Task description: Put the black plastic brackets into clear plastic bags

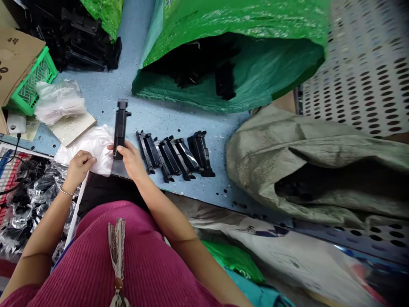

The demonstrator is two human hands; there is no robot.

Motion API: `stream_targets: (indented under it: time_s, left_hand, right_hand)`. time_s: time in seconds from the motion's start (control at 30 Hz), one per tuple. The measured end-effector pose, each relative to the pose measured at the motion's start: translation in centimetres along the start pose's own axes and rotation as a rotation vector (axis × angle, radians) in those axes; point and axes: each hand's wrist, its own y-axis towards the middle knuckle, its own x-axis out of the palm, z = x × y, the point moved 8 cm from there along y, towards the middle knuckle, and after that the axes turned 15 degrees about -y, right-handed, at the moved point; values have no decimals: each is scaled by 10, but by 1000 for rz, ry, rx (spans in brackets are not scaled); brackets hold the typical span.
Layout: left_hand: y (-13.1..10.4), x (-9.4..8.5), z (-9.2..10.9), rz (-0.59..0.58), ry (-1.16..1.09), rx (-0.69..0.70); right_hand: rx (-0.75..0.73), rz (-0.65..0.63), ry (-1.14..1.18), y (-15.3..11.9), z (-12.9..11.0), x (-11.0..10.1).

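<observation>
My right hand (131,161) is closed round the lower end of a black plastic part (120,123), which points away from me with a small peg on its right side. Beside it, my left hand (79,167) pinches at the edge of a pile of thin clear plastic bags (101,143); how many layers are between the fingertips cannot be made out. Right of my right hand, several similar black parts (169,157) lie side by side, slanted, on the blue speckled table (204,121).
A large green sack (243,19) gapes at the back with black parts inside. On the right slumps a grey-green sack (255,140). Back left are heaped black parts (84,42), a green basket (47,64) and a bundle of bags (60,102). Bagged parts (35,204) fill a container lower left.
</observation>
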Motion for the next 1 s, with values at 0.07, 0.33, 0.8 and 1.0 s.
stream_targets:
  time_s: [0.07, 0.33, 0.8, 1.0]
  left_hand:
    - [1, -2, -2, 0, -29, -16]
    - [0, 2, 14, 78, -9, 49]
    - [2, -15, 25, 8, 218, 171]
    - [-3, -15, 28, -87, 231, 249]
  right_hand:
    - [15, -48, 68, -8, -4, -6]
    - [124, -251, 113, -21, 8, 25]
    - [172, -393, 235, -58, 14, 19]
    - [538, -750, 535, -93, 46, 48]
